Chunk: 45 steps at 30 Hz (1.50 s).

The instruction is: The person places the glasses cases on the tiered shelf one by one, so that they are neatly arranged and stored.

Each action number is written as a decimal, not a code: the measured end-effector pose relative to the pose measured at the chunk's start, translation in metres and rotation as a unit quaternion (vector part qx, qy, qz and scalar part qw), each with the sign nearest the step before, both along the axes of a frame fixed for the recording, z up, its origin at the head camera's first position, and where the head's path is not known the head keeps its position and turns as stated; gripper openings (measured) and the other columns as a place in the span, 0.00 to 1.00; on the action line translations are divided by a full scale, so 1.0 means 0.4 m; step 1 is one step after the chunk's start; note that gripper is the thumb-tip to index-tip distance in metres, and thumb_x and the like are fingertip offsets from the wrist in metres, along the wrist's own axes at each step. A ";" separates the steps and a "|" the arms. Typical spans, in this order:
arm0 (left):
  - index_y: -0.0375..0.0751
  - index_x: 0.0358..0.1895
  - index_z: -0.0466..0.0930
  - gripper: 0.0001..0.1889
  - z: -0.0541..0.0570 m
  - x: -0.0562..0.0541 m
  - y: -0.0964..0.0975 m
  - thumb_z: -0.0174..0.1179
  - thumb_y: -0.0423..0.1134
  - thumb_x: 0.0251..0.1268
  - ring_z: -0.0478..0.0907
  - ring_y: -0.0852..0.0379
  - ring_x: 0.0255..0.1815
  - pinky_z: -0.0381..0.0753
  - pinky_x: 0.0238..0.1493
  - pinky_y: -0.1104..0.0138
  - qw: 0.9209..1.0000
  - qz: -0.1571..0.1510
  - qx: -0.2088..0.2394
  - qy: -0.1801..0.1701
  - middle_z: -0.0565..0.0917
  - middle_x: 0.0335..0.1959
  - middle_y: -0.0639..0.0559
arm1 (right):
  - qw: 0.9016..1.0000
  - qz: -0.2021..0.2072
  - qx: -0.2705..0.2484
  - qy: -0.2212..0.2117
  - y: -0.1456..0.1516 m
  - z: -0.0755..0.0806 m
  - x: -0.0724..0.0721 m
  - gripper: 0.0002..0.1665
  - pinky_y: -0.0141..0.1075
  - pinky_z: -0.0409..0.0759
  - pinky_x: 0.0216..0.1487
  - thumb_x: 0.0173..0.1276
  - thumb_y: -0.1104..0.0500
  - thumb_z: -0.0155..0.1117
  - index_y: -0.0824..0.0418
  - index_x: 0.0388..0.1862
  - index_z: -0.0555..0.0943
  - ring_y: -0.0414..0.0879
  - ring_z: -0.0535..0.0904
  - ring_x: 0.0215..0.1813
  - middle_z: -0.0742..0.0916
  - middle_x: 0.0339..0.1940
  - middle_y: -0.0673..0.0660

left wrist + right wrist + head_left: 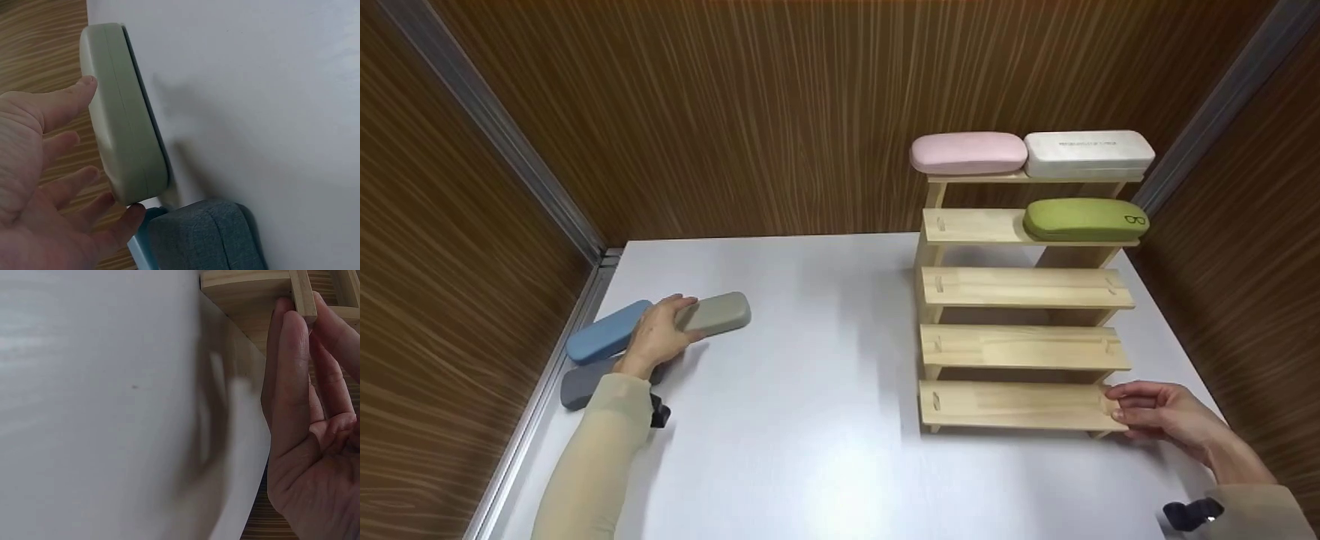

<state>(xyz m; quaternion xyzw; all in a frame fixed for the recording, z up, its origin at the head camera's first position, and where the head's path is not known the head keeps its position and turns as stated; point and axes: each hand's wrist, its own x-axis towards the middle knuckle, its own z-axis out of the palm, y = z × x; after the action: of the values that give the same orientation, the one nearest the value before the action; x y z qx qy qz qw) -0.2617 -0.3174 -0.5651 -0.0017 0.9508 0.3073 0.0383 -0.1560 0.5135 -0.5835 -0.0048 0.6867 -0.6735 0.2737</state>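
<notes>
My left hand (660, 335) reaches over the near end of a grey-green glasses case (720, 313) on the white table. Its thumb meets the case's side in the left wrist view, while the other fingers (79, 180) stay spread and loose. Beside that hand lie a blue glasses case (604, 334) and a dark grey fabric-covered glasses case (585, 382), partly hidden by the wrist. At the right, my right hand (1174, 416) pinches the end of the lowest board of a stepped wooden rack (1020, 405), thumb above and fingers below.
The rack's top board carries a pink glasses case (969, 153) and a white glasses case (1089, 154). One board lower, a green glasses case (1086, 220) sits at the right. Wood-patterned walls (765, 120) enclose the table (802, 390) behind and on both sides.
</notes>
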 end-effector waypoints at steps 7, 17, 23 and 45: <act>0.35 0.79 0.78 0.35 -0.022 -0.011 -0.004 0.75 0.37 0.70 0.64 0.22 0.85 0.60 0.86 0.30 1.000 0.010 0.012 -0.001 0.68 0.87 0.27 | 1.000 0.004 -0.012 0.008 0.000 -0.001 0.002 0.27 0.31 0.93 0.46 0.82 0.76 0.60 0.47 0.58 0.94 0.34 0.93 0.49 0.96 0.55 0.38; 0.38 0.81 0.76 0.36 -0.044 -0.018 0.001 0.74 0.33 0.70 0.64 0.23 0.87 0.61 0.88 0.34 1.000 0.018 0.008 -0.001 0.69 0.87 0.28 | 1.000 -0.001 0.000 0.004 0.000 0.004 0.002 0.26 0.32 0.94 0.46 0.82 0.75 0.61 0.47 0.56 0.94 0.34 0.93 0.47 0.96 0.54 0.38; 0.39 0.80 0.79 0.35 -0.051 -0.016 0.001 0.74 0.32 0.69 0.70 0.25 0.83 0.65 0.86 0.35 1.000 0.013 -0.005 0.022 0.75 0.83 0.30 | 1.000 -0.007 0.011 0.003 -0.003 0.001 0.005 0.26 0.31 0.94 0.45 0.81 0.75 0.62 0.46 0.56 0.94 0.34 0.93 0.46 0.97 0.52 0.38; 0.44 0.81 0.78 0.35 -0.054 0.003 0.007 0.72 0.35 0.70 0.74 0.29 0.78 0.68 0.82 0.35 0.999 0.024 -0.013 0.018 0.76 0.84 0.35 | 0.999 0.009 -0.016 0.050 0.003 -0.015 0.008 0.28 0.31 0.93 0.47 0.80 0.78 0.60 0.51 0.59 0.94 0.34 0.94 0.50 0.97 0.52 0.42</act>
<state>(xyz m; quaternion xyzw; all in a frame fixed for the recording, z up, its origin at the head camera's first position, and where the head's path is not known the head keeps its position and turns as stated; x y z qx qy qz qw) -0.2605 -0.3146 -0.5865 -0.0195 0.9548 0.2961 0.0142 -0.1527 0.5148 -0.5895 -0.0490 0.6884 -0.6808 0.2454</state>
